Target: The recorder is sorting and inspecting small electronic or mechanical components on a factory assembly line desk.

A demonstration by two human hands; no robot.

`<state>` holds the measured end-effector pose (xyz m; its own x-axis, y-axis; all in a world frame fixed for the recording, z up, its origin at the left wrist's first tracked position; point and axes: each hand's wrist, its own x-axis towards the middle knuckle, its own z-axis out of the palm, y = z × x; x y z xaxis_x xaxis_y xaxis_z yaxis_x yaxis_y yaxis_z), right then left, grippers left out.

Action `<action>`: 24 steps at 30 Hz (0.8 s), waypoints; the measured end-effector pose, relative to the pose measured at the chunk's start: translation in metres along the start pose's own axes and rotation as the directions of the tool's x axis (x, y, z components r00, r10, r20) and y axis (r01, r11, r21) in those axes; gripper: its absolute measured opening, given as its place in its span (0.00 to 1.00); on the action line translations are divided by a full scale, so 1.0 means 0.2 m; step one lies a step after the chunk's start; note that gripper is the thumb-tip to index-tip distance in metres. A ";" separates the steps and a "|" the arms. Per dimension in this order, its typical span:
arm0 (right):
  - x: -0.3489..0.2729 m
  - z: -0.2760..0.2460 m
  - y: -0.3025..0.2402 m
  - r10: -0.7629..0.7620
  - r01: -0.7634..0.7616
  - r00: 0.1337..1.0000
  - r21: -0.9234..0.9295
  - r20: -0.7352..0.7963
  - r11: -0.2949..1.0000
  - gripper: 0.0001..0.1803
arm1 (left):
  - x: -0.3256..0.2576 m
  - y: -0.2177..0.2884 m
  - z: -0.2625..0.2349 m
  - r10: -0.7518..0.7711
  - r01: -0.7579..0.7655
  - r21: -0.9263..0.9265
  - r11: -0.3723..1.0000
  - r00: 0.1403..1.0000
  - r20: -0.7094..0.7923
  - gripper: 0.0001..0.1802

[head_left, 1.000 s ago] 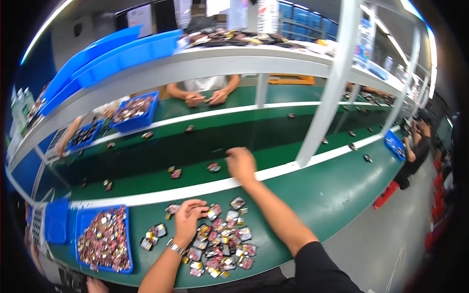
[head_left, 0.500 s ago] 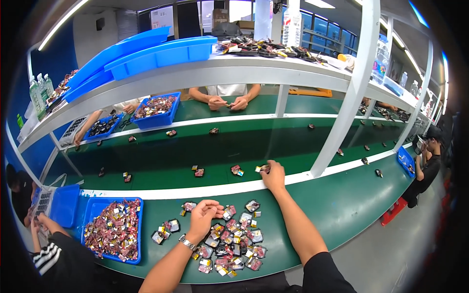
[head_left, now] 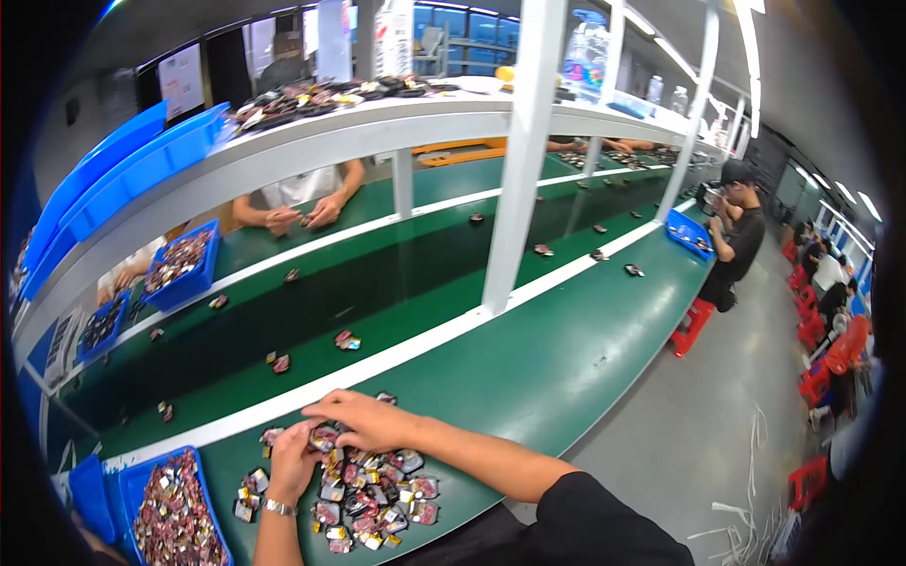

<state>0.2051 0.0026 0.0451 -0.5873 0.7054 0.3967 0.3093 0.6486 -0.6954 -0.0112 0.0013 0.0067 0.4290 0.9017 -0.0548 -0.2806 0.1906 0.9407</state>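
Note:
Over the near green worktop, my left hand (head_left: 294, 459), with a metal watch at its wrist, and my right hand (head_left: 368, 422) meet at the far edge of a heap. Between their fingers is a small electronic assembly (head_left: 324, 439) with a reddish circuit board; fingers cover part of it. Both hands are closed around it. Just nearer lies the heap of similar assemblies (head_left: 382, 495), dark housings with silver, reddish and yellow parts. A few separate ones (head_left: 250, 492) lie left of my left wrist.
A blue tray (head_left: 206, 491) full of small reddish boards stands at the left. Beyond a white rail (head_left: 377, 371), spaced assemblies lie on a dark green belt (head_left: 415, 292). A white post (head_left: 517, 189) rises from the rail to a loaded shelf. Co-workers sit opposite and farther right.
My right hand has come back from the belt to the heap and met my left hand at an assembly. The view has turned to the right.

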 end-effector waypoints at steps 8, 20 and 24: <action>-0.04 0.01 0.04 -0.121 0.081 0.980 -0.240 -0.157 0.967 0.21 | 0.05 -0.01 0.05 0.016 -0.017 -0.051 0.999 1.000 -0.005 0.20; 0.00 0.09 0.05 -0.062 0.022 0.975 -0.188 -0.213 0.982 0.06 | 0.01 0.00 0.04 0.045 -0.045 0.005 0.999 0.999 0.012 0.20; 0.01 0.11 0.04 0.014 -0.046 0.968 -0.121 -0.252 0.992 0.04 | 0.00 0.01 0.03 0.066 -0.069 0.030 0.997 0.993 0.099 0.21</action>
<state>0.1905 0.0024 0.0266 -0.3753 0.7640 0.5249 0.4244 0.6450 -0.6354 -0.0056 -0.0001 0.0104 0.4922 0.8695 0.0408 -0.2839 0.1161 0.9518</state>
